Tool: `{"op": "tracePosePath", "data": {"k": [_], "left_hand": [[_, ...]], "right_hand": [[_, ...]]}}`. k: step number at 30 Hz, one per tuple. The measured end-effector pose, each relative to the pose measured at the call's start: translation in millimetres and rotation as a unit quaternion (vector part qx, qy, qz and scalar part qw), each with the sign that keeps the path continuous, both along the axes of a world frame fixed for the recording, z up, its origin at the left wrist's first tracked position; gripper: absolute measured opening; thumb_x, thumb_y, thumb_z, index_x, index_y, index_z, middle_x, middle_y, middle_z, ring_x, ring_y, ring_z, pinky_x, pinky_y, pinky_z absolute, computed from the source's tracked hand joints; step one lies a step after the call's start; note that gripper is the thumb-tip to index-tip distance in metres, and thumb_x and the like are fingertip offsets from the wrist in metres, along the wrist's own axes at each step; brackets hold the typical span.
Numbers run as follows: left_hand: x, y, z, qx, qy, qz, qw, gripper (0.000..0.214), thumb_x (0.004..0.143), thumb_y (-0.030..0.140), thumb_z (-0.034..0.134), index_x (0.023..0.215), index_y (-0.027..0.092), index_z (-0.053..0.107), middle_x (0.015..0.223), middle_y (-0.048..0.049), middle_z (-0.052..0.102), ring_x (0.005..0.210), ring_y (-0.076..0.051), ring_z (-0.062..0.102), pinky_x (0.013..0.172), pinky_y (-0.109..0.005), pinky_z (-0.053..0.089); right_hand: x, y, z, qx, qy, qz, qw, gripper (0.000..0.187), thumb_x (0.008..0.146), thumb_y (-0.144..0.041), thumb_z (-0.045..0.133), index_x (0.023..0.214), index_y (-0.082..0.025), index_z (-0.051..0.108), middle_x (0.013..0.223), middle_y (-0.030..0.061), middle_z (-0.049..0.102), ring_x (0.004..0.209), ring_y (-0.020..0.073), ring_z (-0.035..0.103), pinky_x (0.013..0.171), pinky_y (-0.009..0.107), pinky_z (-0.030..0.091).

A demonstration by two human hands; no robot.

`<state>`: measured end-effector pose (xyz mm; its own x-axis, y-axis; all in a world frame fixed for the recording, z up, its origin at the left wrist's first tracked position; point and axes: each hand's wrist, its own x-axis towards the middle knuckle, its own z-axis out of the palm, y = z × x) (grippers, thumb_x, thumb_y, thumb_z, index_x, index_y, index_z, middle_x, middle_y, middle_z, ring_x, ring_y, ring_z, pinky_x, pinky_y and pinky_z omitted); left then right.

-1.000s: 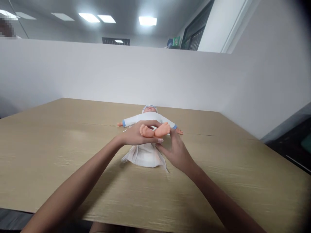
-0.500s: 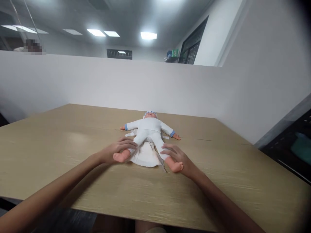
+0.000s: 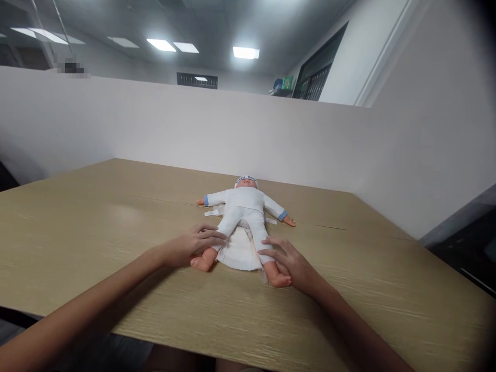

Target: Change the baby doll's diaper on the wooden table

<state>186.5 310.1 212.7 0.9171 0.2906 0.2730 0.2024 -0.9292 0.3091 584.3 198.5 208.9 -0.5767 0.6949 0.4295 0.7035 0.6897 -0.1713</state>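
A baby doll in a white suit with blue cuffs and a lettered cap lies on its back, arms spread, feet toward me. Under its hips an unfolded white diaper shows between the legs, with its side tabs sticking out at the waist. My left hand lies over the lower leg on the left, fingers curved across it. On the other leg, my right hand has its fingers laid over the shin from the outer side. Both thumbs are largely hidden.
The doll lies on a wide wood-coloured table, whose front edge is close to my lap. A pale partition wall rises behind it. At the right stands a dark glossy panel.
The doll's legs have come down and closer together, with my hands on them. The right edge of the diaper lies flatter. The view has shifted slightly.
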Motion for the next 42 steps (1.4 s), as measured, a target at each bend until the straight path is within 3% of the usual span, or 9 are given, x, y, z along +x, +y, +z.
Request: {"op": "tracePosePath", "data": {"k": [6, 10, 14, 18, 24, 29, 34, 38, 42], "left_hand": [[-1, -5, 10.1, -0.012, 0.014, -0.025, 1.0, 0.095, 0.077, -0.002, 0.059, 0.164, 0.032, 0.043, 0.169, -0.0045, 0.052, 0.154, -0.035, 0.044, 0.124, -0.054, 0.04], [3, -14, 19.4, -0.06, 0.019, 0.016, 0.998, 0.068, 0.097, 0.007, 0.052, 0.159, 0.034, 0.051, 0.165, -0.0039, 0.055, 0.149, -0.033, 0.045, 0.121, -0.053, 0.043], [14, -28, 27.5, -0.082, 0.029, 0.074, 0.993, 0.046, 0.11, 0.036, 0.051, 0.156, 0.034, 0.054, 0.154, -0.0067, 0.06, 0.139, -0.035, 0.048, 0.116, -0.053, 0.045], [30, -38, 21.0, -0.029, 0.033, 0.121, 0.992, 0.069, 0.095, 0.066, 0.071, 0.153, 0.032, 0.055, 0.148, -0.011, 0.06, 0.129, -0.039, 0.05, 0.107, -0.055, 0.049], [49, -44, 2.3, 0.088, 0.045, 0.197, 0.975, 0.048, 0.098, 0.046, 0.067, 0.139, 0.022, 0.062, 0.137, -0.0158, 0.064, 0.119, -0.039, 0.053, 0.103, -0.058, 0.047], [52, -49, 1.2, 0.116, 0.027, 0.209, 0.971, 0.031, 0.097, 0.044, 0.065, 0.12, 0.022, 0.065, 0.13, -0.015, 0.067, 0.115, -0.038, 0.054, 0.098, -0.055, 0.047], [52, -42, 7.0, 0.046, -0.033, 0.233, 0.971, 0.015, 0.099, 0.03, 0.059, 0.112, 0.025, 0.065, 0.116, -0.0093, 0.073, 0.107, -0.033, 0.058, 0.095, -0.05, 0.047], [59, -16, 18.4, -0.056, -0.144, 0.256, 0.954, 0.02, 0.105, 0.038, 0.051, 0.106, 0.025, 0.066, 0.102, -0.0069, 0.072, 0.104, -0.03, 0.062, 0.092, -0.044, 0.048], [76, 17, 34.4, -0.11, -0.218, 0.252, 0.936, 0.025, 0.104, 0.043, 0.051, 0.101, 0.023, 0.065, 0.113, -0.0081, 0.068, 0.112, -0.03, 0.058, 0.103, -0.044, 0.044]], "right_hand": [[6, 3, -3.2, -0.027, 0.045, 0.002, 0.999, 0.053, 0.105, -0.007, 0.045, 0.142, -0.035, 0.071, 0.154, 0.0078, 0.065, 0.145, 0.0238, 0.059, 0.118, 0.046, 0.053], [1, -1, 7.5, -0.072, 0.092, -0.01, 0.993, 0.041, 0.112, -0.021, 0.042, 0.135, -0.034, 0.075, 0.15, 0.0081, 0.068, 0.142, 0.0249, 0.061, 0.12, 0.048, 0.052], [-25, -17, 23.7, -0.103, 0.066, -0.068, 0.99, 0.044, 0.108, -0.044, 0.061, 0.15, -0.032, 0.064, 0.147, 0.0113, 0.065, 0.137, 0.0299, 0.062, 0.117, 0.051, 0.053], [-61, -30, 22.3, -0.054, -0.011, -0.147, 0.988, 0.065, 0.098, -0.046, 0.076, 0.159, -0.031, 0.058, 0.142, 0.0152, 0.063, 0.131, 0.0364, 0.06, 0.111, 0.057, 0.053], [-86, -24, 3.1, -0.012, -0.007, -0.202, 0.979, 0.047, 0.097, -0.016, 0.067, 0.142, -0.026, 0.072, 0.13, 0.018, 0.066, 0.124, 0.0378, 0.059, 0.104, 0.057, 0.056], [-73, -13, 1.3, 0.007, 0.078, -0.174, 0.982, 0.038, 0.104, -0.013, 0.053, 0.128, -0.03, 0.078, 0.118, 0.0125, 0.07, 0.112, 0.0311, 0.063, 0.097, 0.049, 0.058], [-59, -1, 5.7, -0.021, 0.135, -0.173, 0.975, 0.027, 0.105, -0.019, 0.053, 0.112, -0.027, 0.078, 0.108, 0.0096, 0.073, 0.104, 0.0291, 0.064, 0.092, 0.044, 0.053], [-53, 18, 14.3, -0.072, 0.205, -0.182, 0.959, 0.023, 0.106, -0.029, 0.051, 0.101, -0.025, 0.073, 0.101, 0.0073, 0.073, 0.099, 0.0281, 0.065, 0.089, 0.041, 0.051], [-51, 49, 28.2, -0.098, 0.301, -0.185, 0.93, 0.029, 0.103, -0.043, 0.051, 0.097, -0.023, 0.072, 0.102, 0.0076, 0.072, 0.101, 0.0278, 0.066, 0.094, 0.041, 0.052]]}}
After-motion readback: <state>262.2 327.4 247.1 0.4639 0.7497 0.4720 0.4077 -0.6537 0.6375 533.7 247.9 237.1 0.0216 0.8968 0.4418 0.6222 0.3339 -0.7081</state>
